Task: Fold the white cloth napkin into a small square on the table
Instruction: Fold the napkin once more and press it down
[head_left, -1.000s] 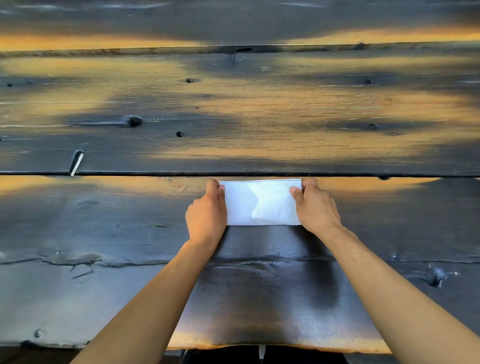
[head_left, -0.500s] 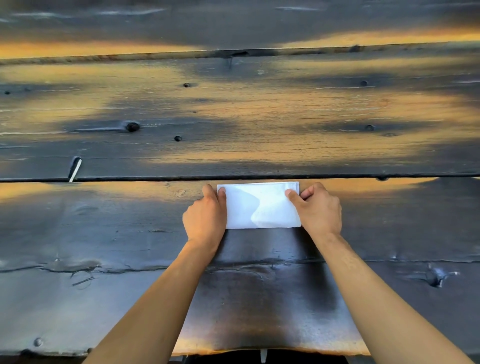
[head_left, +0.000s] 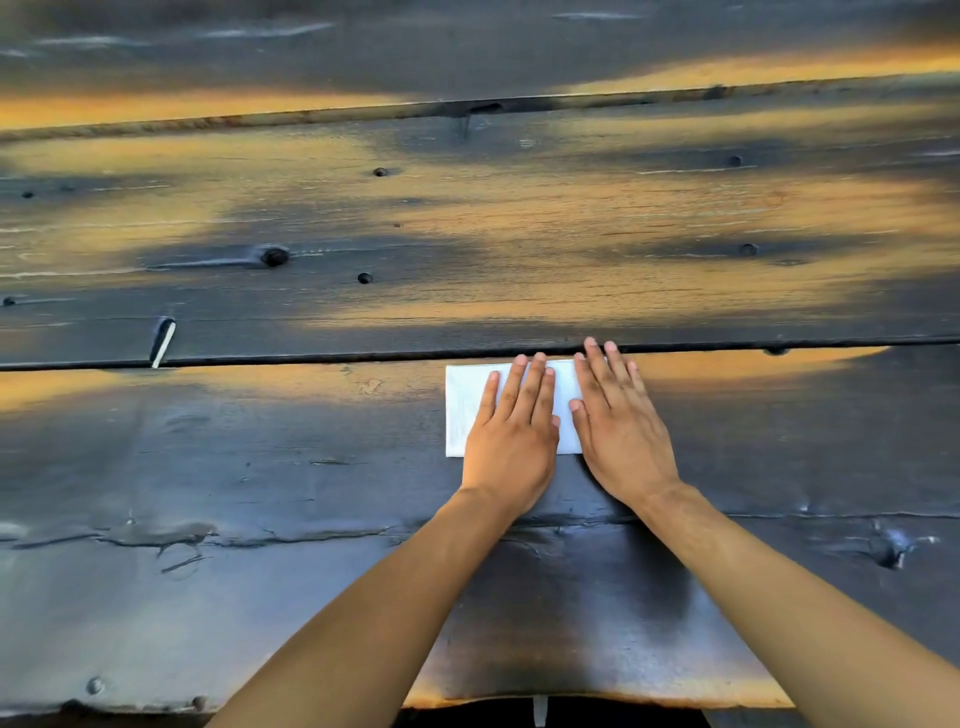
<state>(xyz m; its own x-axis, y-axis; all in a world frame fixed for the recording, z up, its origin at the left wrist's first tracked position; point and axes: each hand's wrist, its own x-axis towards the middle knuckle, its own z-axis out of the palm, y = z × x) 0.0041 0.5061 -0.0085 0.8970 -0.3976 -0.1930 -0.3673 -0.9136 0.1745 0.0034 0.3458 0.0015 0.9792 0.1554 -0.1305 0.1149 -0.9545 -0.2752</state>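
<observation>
Both hands, left hand (head_left: 511, 441) and right hand (head_left: 618, 431), fingers flat on napkin (head_left: 462, 410); press evenly outward, square edges before next fold.

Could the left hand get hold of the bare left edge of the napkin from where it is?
Probably yes. The left hand lies flat on the napkin, and the strip at the napkin's left edge is uncovered, with only bare table beside it.

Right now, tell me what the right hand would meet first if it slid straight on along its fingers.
The right hand lies flat, fingers pointing away and slightly left. Its fingertips already reach the gap between planks; beyond that only bare wooden table shows, so the way looks free.
</observation>
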